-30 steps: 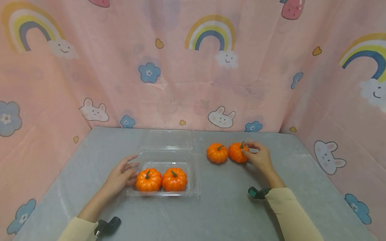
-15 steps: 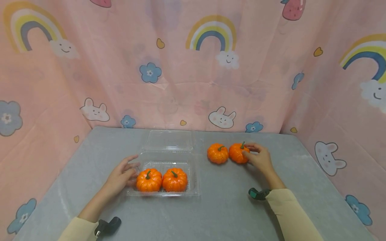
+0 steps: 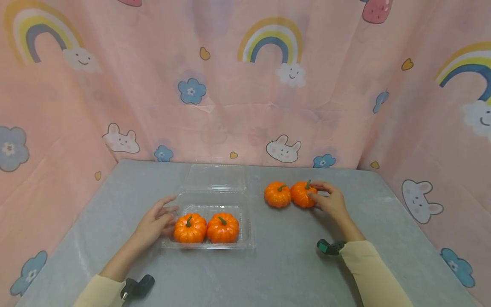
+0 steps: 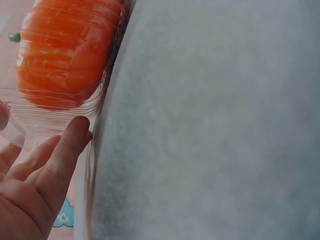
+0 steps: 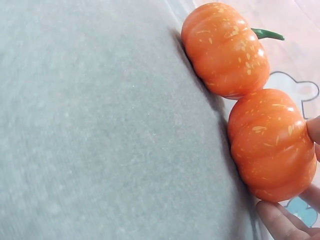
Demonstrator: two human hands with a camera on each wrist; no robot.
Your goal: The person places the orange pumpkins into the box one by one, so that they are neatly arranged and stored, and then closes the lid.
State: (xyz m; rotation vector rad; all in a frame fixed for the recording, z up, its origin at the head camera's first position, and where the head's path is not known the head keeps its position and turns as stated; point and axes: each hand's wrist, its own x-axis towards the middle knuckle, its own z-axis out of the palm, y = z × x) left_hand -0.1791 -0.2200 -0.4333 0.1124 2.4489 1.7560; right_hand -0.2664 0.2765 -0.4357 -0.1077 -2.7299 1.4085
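In the head view a clear plastic clamshell box (image 3: pixel 247 232) lies with its lid folded back, two small orange pumpkins in its front half, a left one (image 3: pixel 190 228) and a right one (image 3: pixel 223 228). My left hand (image 3: pixel 151 221) rests at the box's left side, fingers loosely extended; in the left wrist view its fingertips (image 4: pixel 77 129) are right at the clear wall. My right hand (image 3: pixel 330 202) holds another pumpkin (image 3: pixel 302 195) by its right side, thumb in front and fingers behind. This pumpkin sits on the table, touching a fourth-looking twin (image 5: pixel 225 50) on its left.
The lid (image 3: pixel 215 177) lies toward the back of the grey table (image 3: pixel 276 273). A pink patterned curtain (image 3: pixel 230 119) encloses the back and both sides. Dark devices, a left one (image 3: pixel 138 286) and a right one (image 3: pixel 330 247), stick out from the wrists.
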